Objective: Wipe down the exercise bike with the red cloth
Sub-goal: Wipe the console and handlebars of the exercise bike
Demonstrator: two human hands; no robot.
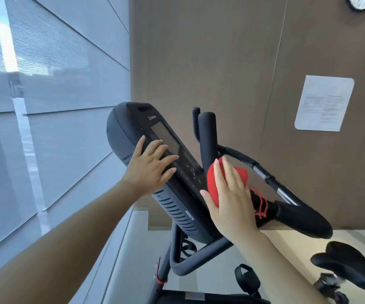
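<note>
Pressing the red cloth [212, 185] against the exercise bike [177, 212], the right hand [230, 200] is laid flat over it, fingers straight and close together, thumb held out to the side. The cloth is bunched under the palm at the lower right edge of the console [124, 126], just beside the base of the upright black handlebar grip [208, 137]; red fabric is seen on both sides of the fingers. Thin red strands [261, 202] are seen just beside the heel of this hand, and whether they belong to the cloth cannot be told.

The left hand [149, 170] is spread wide on the console face, nothing being held, its fingertips lying at the lower edge of the dark display screen [166, 137] and over the rows of small buttons.

A padded elbow rest [302, 218] is seen to the right of the cloth, and the black saddle [348, 266] lower right. A strapped pedal [247, 279] is seen below the frame. On the brown wall panel [199, 51] behind the bike a printed paper sheet [324, 104] is fixed, and part of a round clock [361, 2] is cut by the top edge. Pale window blinds [45, 73] are seen on the left.
</note>
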